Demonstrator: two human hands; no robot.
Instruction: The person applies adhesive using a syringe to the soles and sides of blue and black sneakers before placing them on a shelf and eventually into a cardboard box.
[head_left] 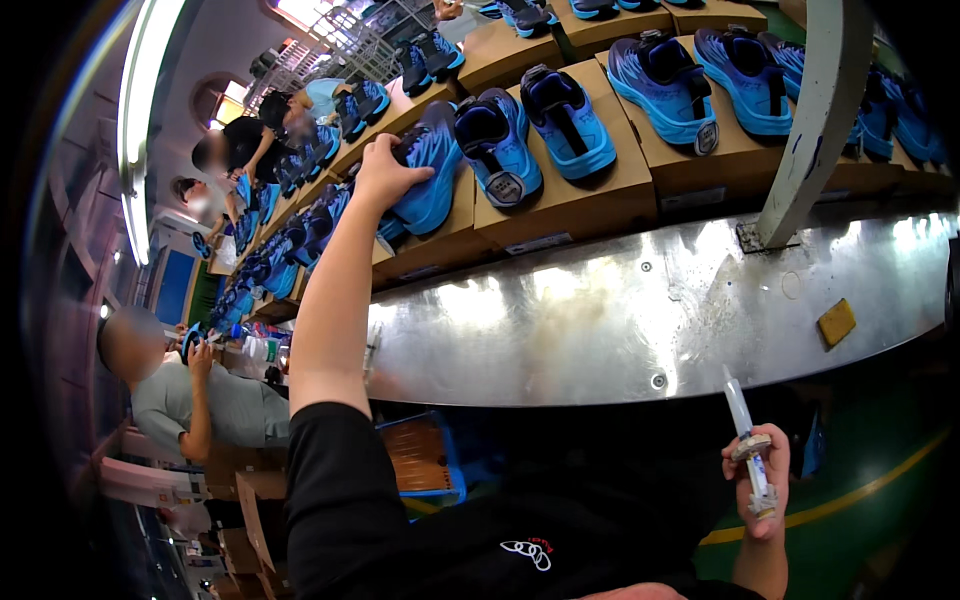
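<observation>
My left hand (385, 178) reaches far forward, its thumb and fingers closed around a blue and dark purple sneaker (432, 190) at the end of a row of shoes. That sneaker stands tilted on a brown cardboard box, beside another blue sneaker (494, 150) with a round grey tag at its heel. At the lower right, in front of the metal bench (560, 340), my right hand (762, 480) is closed around a white syringe (738, 408). Its narrow tip points up toward the bench edge, and lumpy, dirty-looking wrapping covers its finger flange and plunger end.
A yellow sponge-like block (837, 323) lies on the bench's right side, past a grey metal post (815, 130). More sneakers (570, 122) stand on cardboard boxes (600, 205) along the back. A blue crate (450, 455) sits below the bench. At left, a co-worker (215, 400) handles a shoe.
</observation>
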